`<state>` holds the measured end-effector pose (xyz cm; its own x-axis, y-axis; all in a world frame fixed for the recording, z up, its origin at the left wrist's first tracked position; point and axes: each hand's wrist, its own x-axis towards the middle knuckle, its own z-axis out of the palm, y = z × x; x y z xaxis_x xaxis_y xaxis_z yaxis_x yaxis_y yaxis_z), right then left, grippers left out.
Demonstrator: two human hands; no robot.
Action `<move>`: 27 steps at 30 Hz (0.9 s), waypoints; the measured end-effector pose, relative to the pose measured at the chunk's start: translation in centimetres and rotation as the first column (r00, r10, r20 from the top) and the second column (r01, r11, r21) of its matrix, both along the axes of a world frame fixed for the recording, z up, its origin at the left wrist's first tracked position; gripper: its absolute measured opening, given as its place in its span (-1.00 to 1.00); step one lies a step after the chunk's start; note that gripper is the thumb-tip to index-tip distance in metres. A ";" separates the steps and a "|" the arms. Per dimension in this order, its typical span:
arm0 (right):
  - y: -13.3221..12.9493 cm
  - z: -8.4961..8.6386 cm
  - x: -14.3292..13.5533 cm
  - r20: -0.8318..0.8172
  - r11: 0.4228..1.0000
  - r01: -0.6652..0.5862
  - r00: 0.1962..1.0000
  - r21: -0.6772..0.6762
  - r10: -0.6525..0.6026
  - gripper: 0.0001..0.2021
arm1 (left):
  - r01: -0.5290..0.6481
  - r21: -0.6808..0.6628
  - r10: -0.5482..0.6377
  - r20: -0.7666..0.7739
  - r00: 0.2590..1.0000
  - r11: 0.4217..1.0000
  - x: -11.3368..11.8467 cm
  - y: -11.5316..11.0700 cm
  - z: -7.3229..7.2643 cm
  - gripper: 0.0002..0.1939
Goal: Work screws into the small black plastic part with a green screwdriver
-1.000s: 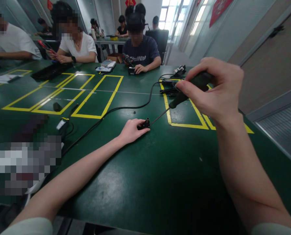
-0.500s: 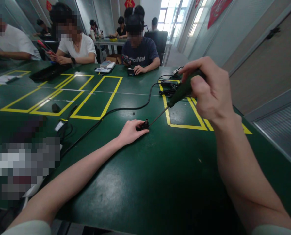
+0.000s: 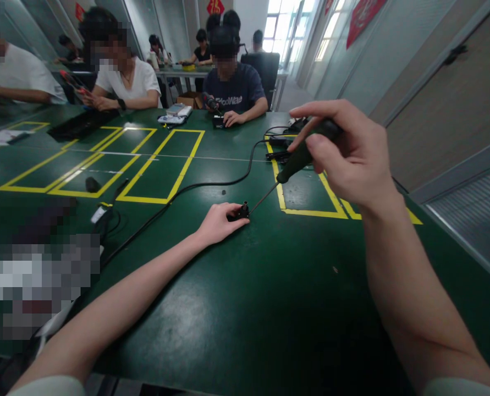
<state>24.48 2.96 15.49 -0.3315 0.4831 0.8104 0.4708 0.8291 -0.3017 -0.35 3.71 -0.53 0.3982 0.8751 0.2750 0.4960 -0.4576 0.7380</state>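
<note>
My left hand pinches a small black part between thumb and fingers, low over the green table. A short cylindrical piece sticks up from the part. My right hand holds a screwdriver by its dark green handle, thumb against it and the index finger stretched out past it. The screwdriver slants down to the left, and its thin shaft ends at the right side of the black part. Exactly where the tip touches is too small to tell.
A black cable crosses the table beyond my left hand. Yellow tape outlines rectangles. Dark items lie behind the screwdriver. A black tray is at the far left. Across the table, a person works on a small black object.
My right hand's fingers have loosened and shifted around the handle, with the index finger now extended to the left. The left hand keeps its pinch; the whole view has shifted slightly.
</note>
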 end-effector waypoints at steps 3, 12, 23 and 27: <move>0.0 0.0 -0.3 0.004 0.973 0.196 0.980 0.122 -0.198 -0.75 | 0.001 0.004 -0.001 0.000 1.000 1.000 0.0 0.0 0.0 -0.70; -0.7 0.3 -0.3 0.036 0.994 0.107 0.994 0.006 -0.107 -0.78 | -0.002 0.003 0.002 0.008 1.000 1.000 0.0 0.1 -0.3 -0.69; -0.6 0.4 -0.2 0.051 0.997 0.059 0.997 -0.039 -0.057 -0.75 | -0.001 0.011 0.000 0.008 1.000 1.000 0.0 0.1 -0.2 -0.69; -0.4 0.3 -0.2 0.001 0.960 0.265 0.964 0.087 -0.266 -0.65 | 0.003 0.008 -0.003 0.018 1.000 1.000 0.0 0.0 -0.2 -0.70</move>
